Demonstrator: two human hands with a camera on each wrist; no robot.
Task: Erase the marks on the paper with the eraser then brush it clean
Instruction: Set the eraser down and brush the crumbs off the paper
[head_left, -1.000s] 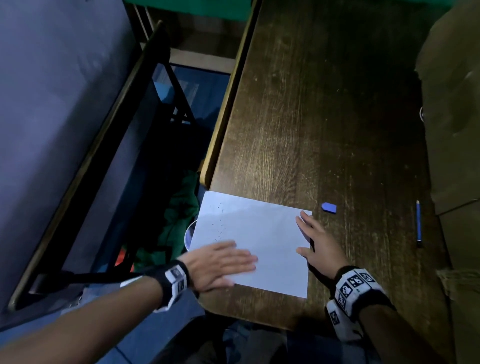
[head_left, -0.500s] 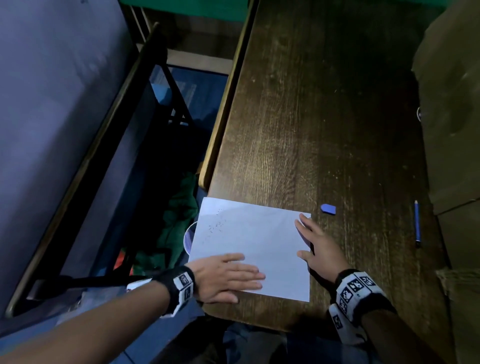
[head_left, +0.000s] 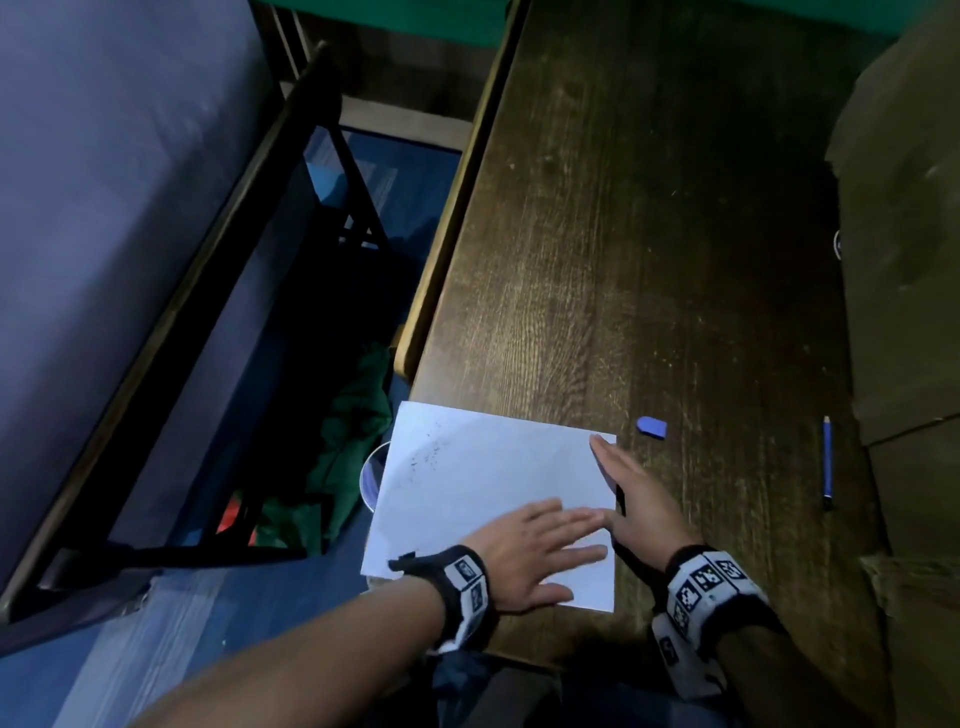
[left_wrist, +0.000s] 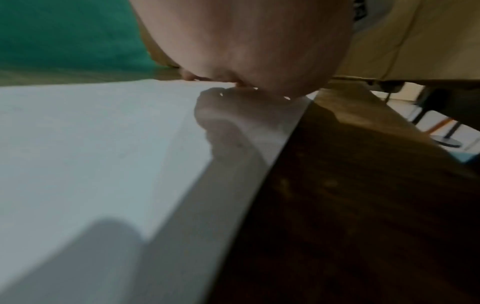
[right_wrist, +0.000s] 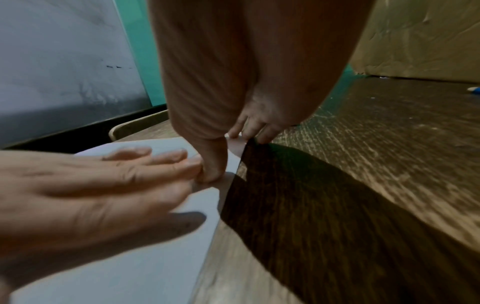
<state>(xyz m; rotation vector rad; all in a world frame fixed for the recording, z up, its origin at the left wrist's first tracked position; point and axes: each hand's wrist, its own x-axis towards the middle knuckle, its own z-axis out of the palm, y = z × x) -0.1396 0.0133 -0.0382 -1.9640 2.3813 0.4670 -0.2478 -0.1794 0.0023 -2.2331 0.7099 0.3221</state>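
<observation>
A white sheet of paper (head_left: 483, 483) lies at the near left corner of the dark wooden table (head_left: 649, 260), its left edge hanging past the table's side. Small dark specks (head_left: 428, 447) are scattered near its far left corner. My left hand (head_left: 540, 551) lies flat on the paper's near right part, fingers straight and pointing right. My right hand (head_left: 623, 488) rests flat along the paper's right edge, fingers straight. In the right wrist view the left hand (right_wrist: 103, 185) touches the right thumb on the paper (right_wrist: 145, 257). A small blue eraser (head_left: 651, 427) lies on the table just past the paper's far right corner.
A blue pencil (head_left: 827, 462) lies on the table to the right. Olive cloth (head_left: 904, 260) covers the table's right side. Left of the table are a dark chair frame (head_left: 291, 312), green fabric (head_left: 353, 441) and a small round container (head_left: 371, 475) on the floor.
My left hand has swept rightward across the near part of the paper, until its fingertips reach my right hand. The right hand has stayed at the paper's right edge.
</observation>
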